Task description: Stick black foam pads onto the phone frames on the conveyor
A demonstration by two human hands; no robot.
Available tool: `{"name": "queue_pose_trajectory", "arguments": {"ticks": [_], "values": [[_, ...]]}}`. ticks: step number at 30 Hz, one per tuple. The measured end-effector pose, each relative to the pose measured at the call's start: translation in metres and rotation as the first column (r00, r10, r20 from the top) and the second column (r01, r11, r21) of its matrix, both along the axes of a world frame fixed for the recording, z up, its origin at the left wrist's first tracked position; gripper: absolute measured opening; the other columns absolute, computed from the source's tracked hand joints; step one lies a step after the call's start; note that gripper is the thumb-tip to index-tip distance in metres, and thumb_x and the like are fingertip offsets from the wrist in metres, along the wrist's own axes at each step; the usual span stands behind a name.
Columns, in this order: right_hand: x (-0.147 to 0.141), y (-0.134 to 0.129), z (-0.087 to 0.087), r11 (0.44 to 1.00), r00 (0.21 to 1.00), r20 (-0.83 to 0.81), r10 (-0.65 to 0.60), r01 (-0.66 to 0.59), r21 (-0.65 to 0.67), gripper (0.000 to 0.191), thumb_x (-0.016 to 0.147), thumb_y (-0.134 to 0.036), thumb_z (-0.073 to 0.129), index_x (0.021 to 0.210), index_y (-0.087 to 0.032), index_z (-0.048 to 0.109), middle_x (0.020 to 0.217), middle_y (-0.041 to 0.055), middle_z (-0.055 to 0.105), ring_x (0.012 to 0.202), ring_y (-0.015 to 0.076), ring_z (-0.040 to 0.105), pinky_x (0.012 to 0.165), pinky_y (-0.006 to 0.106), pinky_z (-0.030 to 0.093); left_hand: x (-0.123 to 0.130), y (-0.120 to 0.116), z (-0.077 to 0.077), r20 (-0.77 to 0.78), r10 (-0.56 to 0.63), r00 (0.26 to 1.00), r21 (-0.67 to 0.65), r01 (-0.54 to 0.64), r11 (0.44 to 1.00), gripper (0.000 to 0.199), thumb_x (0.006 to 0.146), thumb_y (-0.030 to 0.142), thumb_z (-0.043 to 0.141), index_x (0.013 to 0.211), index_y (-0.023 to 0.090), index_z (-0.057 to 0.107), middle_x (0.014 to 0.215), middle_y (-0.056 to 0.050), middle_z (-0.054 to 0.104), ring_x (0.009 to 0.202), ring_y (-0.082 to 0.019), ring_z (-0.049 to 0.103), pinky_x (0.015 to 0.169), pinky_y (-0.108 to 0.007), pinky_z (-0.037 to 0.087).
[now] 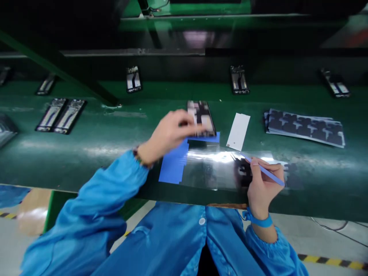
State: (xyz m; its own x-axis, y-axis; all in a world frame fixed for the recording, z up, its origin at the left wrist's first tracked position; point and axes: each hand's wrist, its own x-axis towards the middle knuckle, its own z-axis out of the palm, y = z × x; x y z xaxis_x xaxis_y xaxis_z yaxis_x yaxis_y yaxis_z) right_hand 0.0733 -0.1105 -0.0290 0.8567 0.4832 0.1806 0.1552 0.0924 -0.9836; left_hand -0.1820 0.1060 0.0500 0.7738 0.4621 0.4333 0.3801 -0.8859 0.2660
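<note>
My left hand [178,128] reaches over the lower left part of a phone frame [201,115], its fingers stretched out and somewhat blurred. Whether the fingertips touch the frame I cannot tell. Blue sheets [174,163] lie under and beside that hand, close to the frame's lower edge. My right hand [264,186] is closed on blue tweezers [268,174], whose tip points up and left. Beneath the tweezers is a clear film [224,172] with black die-cut stickers [243,172]. A white card [238,131] lies just above the tweezers' tip.
A stack of sticker sheets [306,126] lies at the right. Two phone frames [69,116] sit side by side at the left. Along the back are more phone frames, including one [133,79] left of centre and another [239,79] to its right. A green post [83,84] slants down on the left.
</note>
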Motion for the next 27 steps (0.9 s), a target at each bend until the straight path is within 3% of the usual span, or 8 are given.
{"name": "queue_pose_trajectory", "arguments": {"ticks": [4, 8, 11, 15, 18, 20, 23, 27], "values": [[0.000, -0.001, -0.003, 0.999, 0.998, -0.049, 0.047, -0.046, 0.017, 0.037, 0.087, -0.041, 0.094, 0.089, -0.023, 0.062, 0.094, 0.0022, 0.080, 0.096, 0.0211, 0.082, 0.103, 0.047, 0.067, 0.043, 0.117, -0.029, -0.065, 0.247, 0.967, -0.253, -0.256, 0.933, 0.051, 0.107, 0.019, 0.045, 0.148, 0.025, 0.074, 0.154, -0.010, 0.066, 0.138, -0.027, 0.062, 0.123, -0.045, 0.050], [-0.001, -0.002, -0.003, 0.996, 0.994, -0.072, 0.084, -0.084, 0.002, 0.036, 0.090, -0.042, 0.093, 0.090, -0.023, 0.062, 0.096, 0.0032, 0.080, 0.100, 0.0223, 0.082, 0.102, 0.047, 0.067, 0.069, 0.168, -0.048, -0.226, 0.372, 0.901, -0.274, -0.425, 0.863, 0.046, 0.107, 0.024, 0.045, 0.138, 0.019, 0.079, 0.154, -0.013, 0.069, 0.140, -0.032, 0.058, 0.132, -0.050, 0.040], [-0.001, -0.002, -0.002, 0.994, 0.991, -0.083, 0.104, -0.105, -0.005, 0.035, 0.091, -0.042, 0.091, 0.090, -0.023, 0.062, 0.097, 0.0041, 0.081, 0.101, 0.0229, 0.082, 0.100, 0.046, 0.067, 0.113, 0.170, -0.051, -0.232, 0.422, 0.876, -0.214, -0.469, 0.857, 0.045, 0.110, 0.028, 0.046, 0.139, 0.019, 0.078, 0.155, -0.015, 0.069, 0.145, -0.035, 0.054, 0.132, -0.053, 0.036], [-0.001, 0.000, -0.001, 0.993, 0.991, -0.075, 0.115, -0.117, -0.022, 0.033, 0.093, -0.044, 0.089, 0.089, -0.023, 0.063, 0.096, 0.0046, 0.080, 0.101, 0.0230, 0.081, 0.097, 0.044, 0.066, 0.224, 0.149, -0.055, -0.270, 0.338, 0.902, -0.260, -0.406, 0.876, 0.069, 0.108, 0.056, 0.060, 0.163, 0.015, 0.060, 0.154, -0.023, 0.067, 0.147, -0.042, 0.055, 0.127, -0.055, 0.040], [-0.001, 0.002, 0.001, 0.993, 0.992, -0.061, 0.107, -0.110, -0.045, 0.034, 0.094, -0.044, 0.088, 0.087, -0.023, 0.062, 0.093, 0.0034, 0.078, 0.098, 0.0229, 0.080, 0.096, 0.043, 0.064, 0.304, 0.130, -0.059, -0.271, 0.421, 0.866, -0.317, -0.493, 0.810, 0.102, 0.097, 0.074, 0.073, 0.172, 0.012, 0.043, 0.164, -0.030, 0.056, 0.154, -0.049, 0.047, 0.126, -0.059, 0.039], [-0.002, 0.003, 0.003, 0.994, 0.995, -0.048, 0.092, -0.095, -0.056, 0.035, 0.095, -0.044, 0.087, 0.086, -0.023, 0.062, 0.091, 0.0026, 0.077, 0.097, 0.0225, 0.079, 0.095, 0.042, 0.064, 0.338, 0.122, -0.059, -0.251, 0.501, 0.829, -0.321, -0.559, 0.764, 0.096, 0.097, 0.067, 0.078, 0.167, 0.009, 0.048, 0.166, -0.033, 0.053, 0.156, -0.049, 0.044, 0.127, -0.060, 0.037], [-0.002, 0.005, 0.006, 0.995, 0.996, -0.040, 0.081, -0.083, -0.053, 0.035, 0.095, -0.045, 0.087, 0.085, -0.023, 0.062, 0.090, 0.0020, 0.076, 0.096, 0.0222, 0.079, 0.093, 0.040, 0.063, 0.354, 0.124, -0.054, -0.227, 0.571, 0.789, -0.299, -0.615, 0.730, 0.070, 0.099, 0.045, 0.081, 0.152, 0.004, 0.061, 0.156, -0.033, 0.061, 0.152, -0.048, 0.048, 0.126, -0.062, 0.039], [-0.002, 0.005, 0.007, 0.993, 0.993, -0.048, 0.105, -0.108, -0.047, 0.034, 0.096, -0.045, 0.086, 0.086, -0.023, 0.062, 0.092, 0.0025, 0.076, 0.098, 0.0224, 0.079, 0.094, 0.040, 0.062, 0.328, 0.152, -0.037, -0.255, 0.500, 0.828, -0.369, -0.561, 0.741, 0.077, 0.080, 0.033, 0.099, 0.145, 0.006, 0.067, 0.146, -0.030, 0.069, 0.143, -0.048, 0.060, 0.120, -0.063, 0.048]]}}
